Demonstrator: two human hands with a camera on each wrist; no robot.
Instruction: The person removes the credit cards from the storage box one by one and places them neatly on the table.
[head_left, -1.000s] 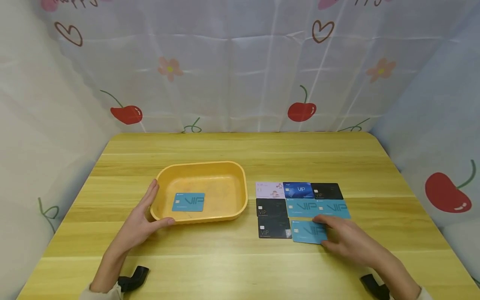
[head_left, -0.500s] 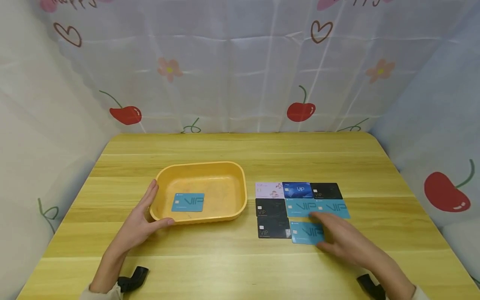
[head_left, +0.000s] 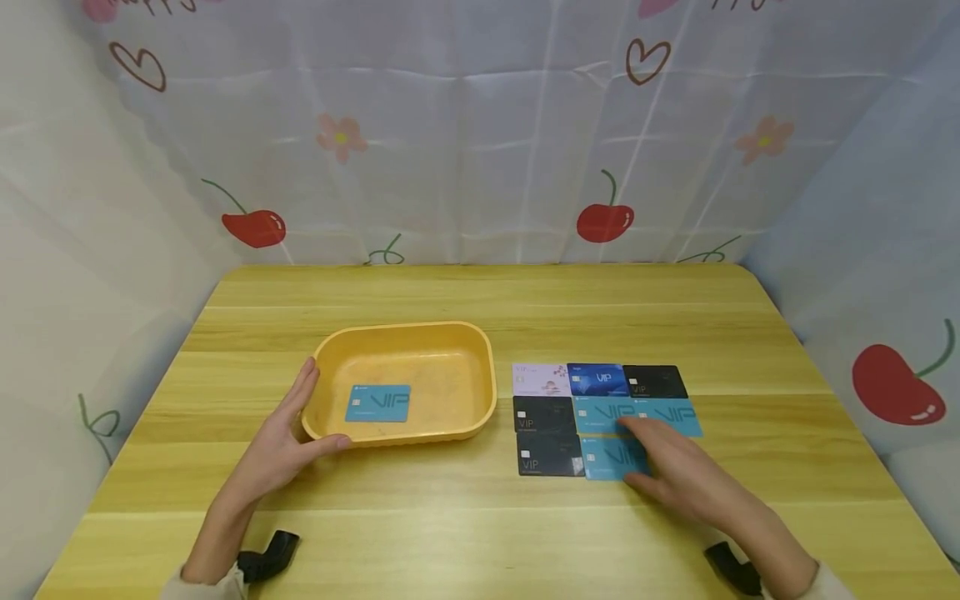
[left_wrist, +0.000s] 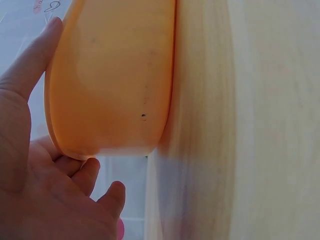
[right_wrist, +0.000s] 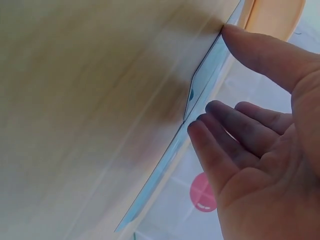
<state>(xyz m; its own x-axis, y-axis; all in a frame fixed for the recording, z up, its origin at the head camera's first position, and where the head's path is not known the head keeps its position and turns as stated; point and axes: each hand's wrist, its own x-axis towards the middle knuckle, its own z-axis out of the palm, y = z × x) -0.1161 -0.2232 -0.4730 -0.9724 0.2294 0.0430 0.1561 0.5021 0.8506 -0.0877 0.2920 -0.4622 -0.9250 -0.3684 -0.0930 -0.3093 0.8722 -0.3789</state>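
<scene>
In the head view my left hand (head_left: 281, 437) holds the left end of a yellow plastic basin (head_left: 442, 429), thumb along its front rim and fingers at its side. Inside lies a teal VIP card (head_left: 378, 403). My right hand (head_left: 686, 471) is over the right part of another teal VIP card (head_left: 604, 460) in the front row of a card grid. The thumb (right_wrist: 250, 47) touches that card's edge in the right wrist view, while the other fingers are loosely bent. In the head view the index fingertip lies over the teal card (head_left: 600, 410) behind it.
Beside these cards lie a second teal card (head_left: 671, 415), black cards (head_left: 544, 414) in several places, a blue card (head_left: 597, 379) and a pink card (head_left: 541, 379), edges nearly touching. Everything is on a wooden table (head_left: 450, 533) with a patterned curtain (head_left: 480, 167) behind.
The front teal card has slid away from the person, straightened, and now meets the row behind. My right hand has moved slightly left and forward. My left hand stays at the basin.
</scene>
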